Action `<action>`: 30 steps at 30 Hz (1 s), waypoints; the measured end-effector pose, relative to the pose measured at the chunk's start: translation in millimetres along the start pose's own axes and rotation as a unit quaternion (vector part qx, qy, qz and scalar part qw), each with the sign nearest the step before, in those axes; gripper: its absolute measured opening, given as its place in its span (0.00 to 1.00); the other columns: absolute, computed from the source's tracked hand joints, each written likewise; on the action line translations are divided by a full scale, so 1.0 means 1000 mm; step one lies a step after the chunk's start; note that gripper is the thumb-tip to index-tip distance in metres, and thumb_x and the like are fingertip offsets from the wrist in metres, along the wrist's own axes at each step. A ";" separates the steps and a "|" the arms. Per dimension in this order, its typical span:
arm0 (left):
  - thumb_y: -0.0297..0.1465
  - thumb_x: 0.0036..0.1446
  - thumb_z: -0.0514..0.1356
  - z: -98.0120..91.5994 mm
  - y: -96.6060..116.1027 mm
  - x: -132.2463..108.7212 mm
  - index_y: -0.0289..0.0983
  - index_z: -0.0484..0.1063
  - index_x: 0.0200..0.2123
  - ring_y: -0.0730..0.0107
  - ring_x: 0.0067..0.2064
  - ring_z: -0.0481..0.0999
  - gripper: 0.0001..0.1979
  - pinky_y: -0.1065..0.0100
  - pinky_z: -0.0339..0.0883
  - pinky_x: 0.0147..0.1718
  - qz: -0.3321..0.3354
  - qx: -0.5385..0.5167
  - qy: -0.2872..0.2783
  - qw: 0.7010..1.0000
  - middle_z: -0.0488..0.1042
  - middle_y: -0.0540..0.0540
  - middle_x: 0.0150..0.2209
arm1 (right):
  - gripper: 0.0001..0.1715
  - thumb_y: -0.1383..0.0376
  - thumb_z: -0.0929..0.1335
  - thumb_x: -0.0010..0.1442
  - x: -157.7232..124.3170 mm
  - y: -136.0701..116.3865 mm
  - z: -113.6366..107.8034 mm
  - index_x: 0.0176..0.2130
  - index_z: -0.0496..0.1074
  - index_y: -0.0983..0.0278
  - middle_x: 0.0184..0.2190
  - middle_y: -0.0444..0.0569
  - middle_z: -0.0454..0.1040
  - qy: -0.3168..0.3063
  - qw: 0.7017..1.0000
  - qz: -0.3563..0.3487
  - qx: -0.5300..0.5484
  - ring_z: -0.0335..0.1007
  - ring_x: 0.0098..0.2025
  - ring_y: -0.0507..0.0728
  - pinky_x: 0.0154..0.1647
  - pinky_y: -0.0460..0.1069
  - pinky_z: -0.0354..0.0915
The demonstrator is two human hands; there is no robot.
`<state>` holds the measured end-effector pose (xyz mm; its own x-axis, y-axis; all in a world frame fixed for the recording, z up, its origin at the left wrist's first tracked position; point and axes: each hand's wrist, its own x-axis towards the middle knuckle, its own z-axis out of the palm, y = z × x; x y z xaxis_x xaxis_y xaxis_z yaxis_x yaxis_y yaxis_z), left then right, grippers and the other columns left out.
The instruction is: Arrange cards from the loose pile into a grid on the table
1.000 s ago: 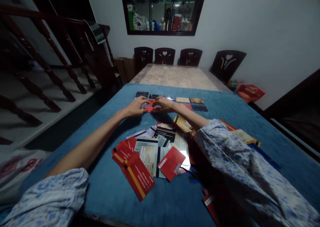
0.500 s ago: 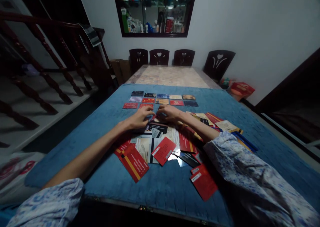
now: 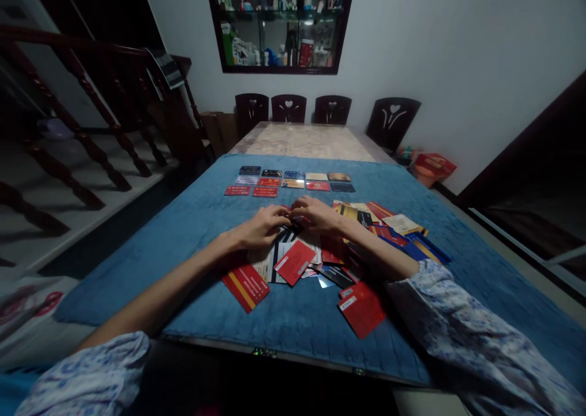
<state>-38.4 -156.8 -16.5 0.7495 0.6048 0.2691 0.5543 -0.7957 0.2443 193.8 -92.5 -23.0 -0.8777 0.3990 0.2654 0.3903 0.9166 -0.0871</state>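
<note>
My left hand (image 3: 265, 225) and my right hand (image 3: 315, 215) meet over the far side of a loose pile of bank-type cards. Both have curled fingers, tips close together. A sliver of red shows between them, but what they hold, if anything, is hidden. Below my hands, a red card (image 3: 295, 263) lies face up on pale and black-striped cards. A red card with a yellow stripe (image 3: 247, 286) rests to the left. Nearer me on the right are overlapping red cards (image 3: 361, 309). Beyond my hands, several cards form rows, with a red card (image 3: 265, 191) ending the nearest row.
A blue cloth (image 3: 192, 245) covers the near table. More cards, including a blue one (image 3: 428, 248), are spread beyond my right forearm. Dark chairs (image 3: 394, 123) stand at the far end. A white plastic bag (image 3: 32, 318) is at the left.
My fingertips have drawn together, with the left hand covering more of the pile's far side. The whole view has shifted slightly. The rows of cards keep their layout.
</note>
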 end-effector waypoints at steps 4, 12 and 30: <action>0.28 0.63 0.56 0.000 0.012 -0.010 0.39 0.75 0.48 0.56 0.60 0.67 0.13 0.47 0.62 0.60 -0.007 -0.020 -0.004 1.000 0.69 0.40 0.58 | 0.17 0.63 0.68 0.62 -0.012 -0.020 -0.006 0.50 0.76 0.62 0.48 0.57 0.73 -0.004 0.999 -0.033 0.004 0.63 0.47 0.62 0.49 0.57 0.61; 0.38 0.61 0.61 -0.016 0.022 -0.039 0.44 0.71 0.57 0.50 0.60 0.66 0.21 0.44 0.60 0.60 0.018 -0.008 -0.025 0.999 0.67 0.38 0.61 | 0.39 0.42 0.68 0.60 -0.043 -0.056 -0.012 0.61 0.69 0.60 0.56 0.61 0.69 0.007 0.999 -0.027 0.027 0.60 0.55 0.67 0.56 0.65 0.60; 0.45 0.59 0.62 0.006 0.049 -0.064 0.49 0.69 0.61 0.44 0.63 0.62 0.27 0.42 0.58 0.61 0.192 0.041 -0.036 0.980 0.64 0.37 0.64 | 0.39 0.41 0.63 0.64 -0.069 -0.084 0.007 0.64 0.67 0.59 0.62 0.61 0.65 0.006 0.999 -0.031 -0.020 0.54 0.63 0.69 0.62 0.67 0.53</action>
<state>-56.9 -234.8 -27.3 0.9307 0.2578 0.2596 0.2505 -0.9662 0.0615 219.7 -196.7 -40.9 -0.8972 0.3412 0.2805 0.3465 0.9375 -0.0323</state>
